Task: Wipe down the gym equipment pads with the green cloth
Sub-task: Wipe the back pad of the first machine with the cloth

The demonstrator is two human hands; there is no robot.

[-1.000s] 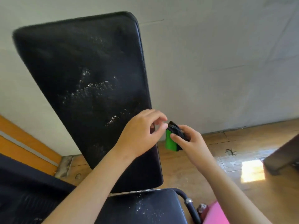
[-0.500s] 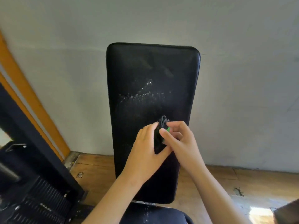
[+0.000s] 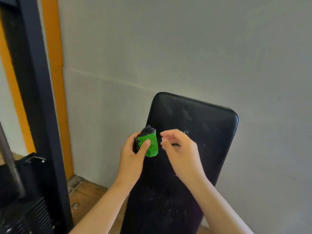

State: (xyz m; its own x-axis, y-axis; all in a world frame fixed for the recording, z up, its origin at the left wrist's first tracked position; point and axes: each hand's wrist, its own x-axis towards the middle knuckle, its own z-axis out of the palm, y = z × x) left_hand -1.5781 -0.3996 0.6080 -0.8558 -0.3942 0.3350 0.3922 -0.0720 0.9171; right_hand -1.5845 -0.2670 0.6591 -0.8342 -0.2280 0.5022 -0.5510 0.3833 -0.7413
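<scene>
Green-and-black cloth (image 3: 149, 144), black pad (image 3: 190, 149) speckled white, grey wall (image 3: 168, 48), orange trim (image 3: 54, 65).

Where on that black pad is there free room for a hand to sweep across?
The black vinyl bench pad is bare between its rounded top edge and the hands, and along its right side past the right hand. Its left edge is crowded: the left hand grips the folded green cloth there, the right hand close beside it.
</scene>
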